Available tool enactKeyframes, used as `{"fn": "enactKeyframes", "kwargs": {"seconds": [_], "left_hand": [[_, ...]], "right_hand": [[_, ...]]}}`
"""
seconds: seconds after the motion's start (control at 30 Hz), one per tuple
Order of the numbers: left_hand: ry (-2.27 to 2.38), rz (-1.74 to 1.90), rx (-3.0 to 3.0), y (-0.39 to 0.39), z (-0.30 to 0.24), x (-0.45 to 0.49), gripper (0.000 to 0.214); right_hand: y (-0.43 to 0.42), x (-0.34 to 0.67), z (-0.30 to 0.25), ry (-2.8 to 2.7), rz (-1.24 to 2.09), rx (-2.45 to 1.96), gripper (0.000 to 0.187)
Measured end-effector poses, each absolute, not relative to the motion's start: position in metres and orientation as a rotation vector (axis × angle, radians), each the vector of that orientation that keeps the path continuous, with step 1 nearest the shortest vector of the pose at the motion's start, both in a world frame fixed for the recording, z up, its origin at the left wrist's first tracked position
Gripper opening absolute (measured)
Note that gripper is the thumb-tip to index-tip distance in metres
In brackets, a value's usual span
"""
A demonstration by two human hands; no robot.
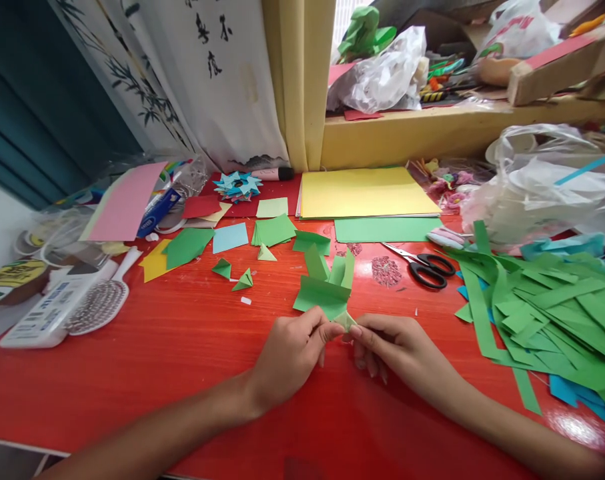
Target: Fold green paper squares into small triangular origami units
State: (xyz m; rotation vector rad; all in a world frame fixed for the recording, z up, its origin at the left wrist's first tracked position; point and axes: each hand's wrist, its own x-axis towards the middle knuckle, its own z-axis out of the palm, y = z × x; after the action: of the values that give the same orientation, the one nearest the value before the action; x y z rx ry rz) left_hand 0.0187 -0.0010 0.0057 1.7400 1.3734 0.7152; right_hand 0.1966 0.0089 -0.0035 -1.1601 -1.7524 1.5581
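Between my two hands is a small folded piece of pale green paper (347,321), held just above the red table. My left hand (295,350) pinches its left corner between thumb and forefinger. The right corner is pinched by my right hand (399,343), with the other fingers curled below. Just beyond them lie several creased green paper pieces (325,293). To the left sit small folded green triangles (243,280) and a pale one (266,253). A stack of green squares (273,231) lies farther back.
Black-handled scissors (427,268) lie right of centre. A heap of green paper strips (557,313) covers the right side. Yellow sheets (365,193) are stacked at the back, near a blue folded paper ring (237,187). A hairbrush (102,300) rests at the left.
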Motion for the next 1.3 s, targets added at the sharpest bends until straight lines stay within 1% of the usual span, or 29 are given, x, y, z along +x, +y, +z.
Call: {"fn": "enactKeyframes", "kwargs": {"seconds": [0.13, 0.27, 0.37, 0.5, 0.8, 0.97, 1.03, 1.13, 1.23, 1.3], "left_hand": [[1.368, 0.718, 1.748, 0.001, 0.009, 0.019, 0.034], [1.227, 0.723, 1.824, 0.001, 0.01, 0.018, 0.026], [1.175, 0.749, 1.953, -0.001, 0.008, 0.017, 0.026], [1.158, 0.729, 2.021, -0.005, 0.008, 0.016, 0.025], [1.151, 0.512, 1.861, -0.003, 0.008, 0.018, 0.021], [1.066, 0.461, 1.819, -0.001, 0.011, 0.017, 0.025], [0.995, 0.431, 1.921, 0.0, 0.011, 0.014, 0.02], [0.88, 0.406, 2.249, 0.001, 0.005, 0.009, 0.012], [0.87, 0.471, 2.494, -0.002, -0.002, 0.007, 0.012], [0.949, 0.562, 2.512, -0.004, -0.005, 0.008, 0.014]], "right_hand": [[0.009, 0.198, -0.001, -1.805, 1.48, -1.158, 0.038], [0.009, 0.195, 0.001, -2.07, 1.304, -1.074, 0.038], [0.009, 0.193, 0.0, -2.202, 1.22, -1.022, 0.034], [0.006, 0.193, -0.001, -2.238, 1.224, -0.954, 0.032], [0.004, 0.195, -0.005, -2.27, 1.126, -0.973, 0.028], [0.003, 0.197, -0.009, -2.301, 1.132, -1.012, 0.028], [0.001, 0.197, -0.011, -2.358, 1.107, -0.95, 0.026], [-0.002, 0.197, -0.015, -2.43, 1.064, -0.854, 0.024], [-0.002, 0.196, -0.014, -2.416, 1.103, -0.844, 0.021], [0.0, 0.195, -0.011, -2.347, 1.195, -0.893, 0.021]]}}
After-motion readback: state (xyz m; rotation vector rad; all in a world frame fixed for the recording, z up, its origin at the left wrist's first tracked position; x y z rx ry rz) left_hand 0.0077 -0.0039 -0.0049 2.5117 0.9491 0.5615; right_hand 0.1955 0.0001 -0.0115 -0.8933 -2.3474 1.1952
